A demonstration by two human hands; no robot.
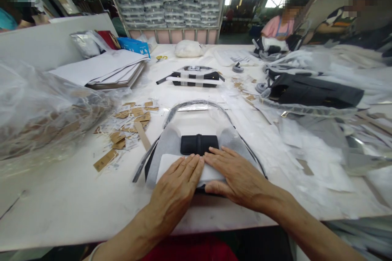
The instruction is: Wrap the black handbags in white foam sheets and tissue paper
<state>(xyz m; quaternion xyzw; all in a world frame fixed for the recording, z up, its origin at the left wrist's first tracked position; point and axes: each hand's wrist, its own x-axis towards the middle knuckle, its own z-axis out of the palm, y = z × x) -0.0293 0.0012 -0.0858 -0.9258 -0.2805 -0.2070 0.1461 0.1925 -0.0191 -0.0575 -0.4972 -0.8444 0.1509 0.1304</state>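
A black handbag [199, 143] lies flat on the white table [61, 204] right before me, partly wrapped in white and grey tissue paper [171, 142], its wrapped handle [196, 105] arching away from me. My left hand [177, 189] lies flat, fingers together, on the white paper over the bag's near side. My right hand [237, 175] lies flat beside it, fingers stretched toward the black flap. Both hands press on the paper and grip nothing.
Brown paper tags [128, 126] are scattered left of the bag. A big clear bag of tags [39, 118] sits far left. Another wrapped bag [196, 76] lies farther back, a black bag in plastic [312, 91] at right. Stacked white sheets [104, 69]. Other people sit at the back.
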